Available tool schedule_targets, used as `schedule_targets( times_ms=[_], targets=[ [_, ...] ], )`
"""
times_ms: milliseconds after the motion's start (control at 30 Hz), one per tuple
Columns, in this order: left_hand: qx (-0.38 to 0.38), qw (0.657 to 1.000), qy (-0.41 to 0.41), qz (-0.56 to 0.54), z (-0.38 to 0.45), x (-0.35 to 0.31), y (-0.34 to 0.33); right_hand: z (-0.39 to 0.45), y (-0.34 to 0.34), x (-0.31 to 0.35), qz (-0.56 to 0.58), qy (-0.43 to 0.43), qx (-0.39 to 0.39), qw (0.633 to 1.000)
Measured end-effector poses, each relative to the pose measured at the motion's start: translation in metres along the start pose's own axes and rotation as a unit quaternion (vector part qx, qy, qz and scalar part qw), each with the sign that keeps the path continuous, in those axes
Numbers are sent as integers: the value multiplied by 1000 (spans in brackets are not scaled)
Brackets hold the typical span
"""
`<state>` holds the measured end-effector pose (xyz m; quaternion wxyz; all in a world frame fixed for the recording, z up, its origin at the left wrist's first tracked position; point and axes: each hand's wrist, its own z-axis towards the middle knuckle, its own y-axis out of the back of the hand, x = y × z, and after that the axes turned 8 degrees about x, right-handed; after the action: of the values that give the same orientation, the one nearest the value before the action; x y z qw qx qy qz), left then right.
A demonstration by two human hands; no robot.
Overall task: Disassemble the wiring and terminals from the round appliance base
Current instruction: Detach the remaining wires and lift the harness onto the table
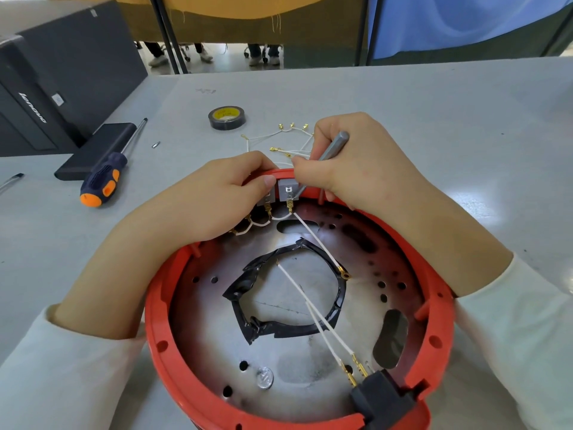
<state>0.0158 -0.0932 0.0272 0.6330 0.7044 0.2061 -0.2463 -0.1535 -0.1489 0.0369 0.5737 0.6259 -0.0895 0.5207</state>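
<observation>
The round red appliance base is set on the grey table, nearest the viewer. At its far rim, a grey terminal block is steadied by the left hand, whose fingers are curled round the rim beside it. A grey metal tool is gripped by the right hand, its tip at the block. White wires are strung across the base. Left of the base, "Lenovo" can be read on a black computer case; the print on the tape roll beyond is illegible.

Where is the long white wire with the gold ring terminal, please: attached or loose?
Half loose: the white wire's ring terminal lies free on the metal plate; its other end stays plugged under the grey block.
</observation>
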Motion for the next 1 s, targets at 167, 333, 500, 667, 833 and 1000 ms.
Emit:
schedule_targets(
  times_ms=[167,333,500,667,833,1000],
  targets=[
    [5,1000,5,18,0,-1,1,2,1,2,52,-21,21,998],
    [0,1000,5,17,1,-2,1,7,0,4,-17,-29,57,998],
    [-2,1000,6,-6,0,0,2,3,-1,0,22,-15,-17,1000],
    [-2,1000,6,-13,0,0,2,0,-1,0,29,0,-17,999],
    [-3,1000,7,-14,1,1,1,-2,-1,-1,16,14,-15,1000],
    [-1,1000,6,-5,1,1,1,-5,-2,-1,-26,39,-11,999]
  ],
)
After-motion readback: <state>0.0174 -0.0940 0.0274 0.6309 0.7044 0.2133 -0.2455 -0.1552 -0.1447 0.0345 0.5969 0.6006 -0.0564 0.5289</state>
